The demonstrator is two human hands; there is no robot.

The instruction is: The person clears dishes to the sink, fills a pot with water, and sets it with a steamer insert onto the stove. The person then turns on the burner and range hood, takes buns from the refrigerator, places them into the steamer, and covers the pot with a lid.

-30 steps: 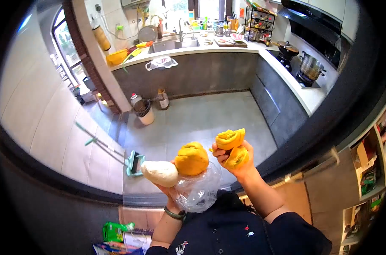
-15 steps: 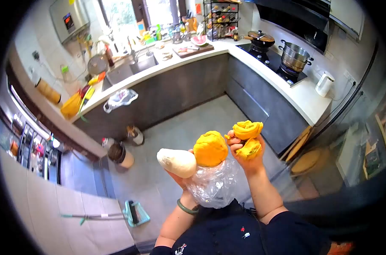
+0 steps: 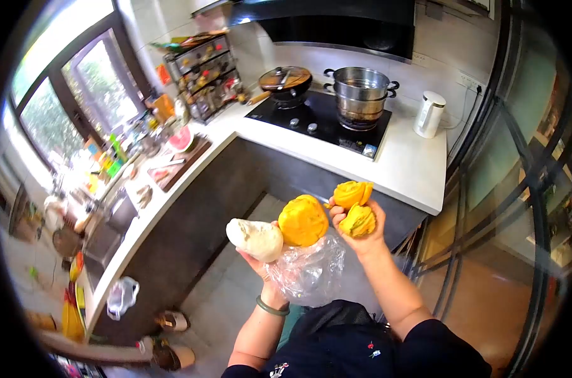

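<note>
My left hand (image 3: 260,267) is closed around a smooth white dough lump (image 3: 253,238) and a rounder yellow dough lump (image 3: 303,220), side by side. Crumpled clear plastic wrap (image 3: 311,269) hangs below the yellow one; how the fingers grip it is hidden. In my right hand (image 3: 368,236) are two folded yellow dough pieces, one upper piece (image 3: 352,194) with petal-like layers and one lower piece (image 3: 358,220) against the palm. Its fingers curl around them. Both hands are raised in front of my body, apart from each other.
Ahead, a steel steamer pot (image 3: 361,94) and a lidded wok (image 3: 286,85) stand on the black cooktop (image 3: 317,123). A white kettle (image 3: 429,114) is at the counter's right. Left are a cutting board (image 3: 188,165) with watermelon (image 3: 182,138) and a sink (image 3: 103,236). Glass doors (image 3: 487,208) border the right.
My view has turned to the right, bringing the cooktop nearer and to the middle. Both hands still hold the same dough pieces in nearly the same pose.
</note>
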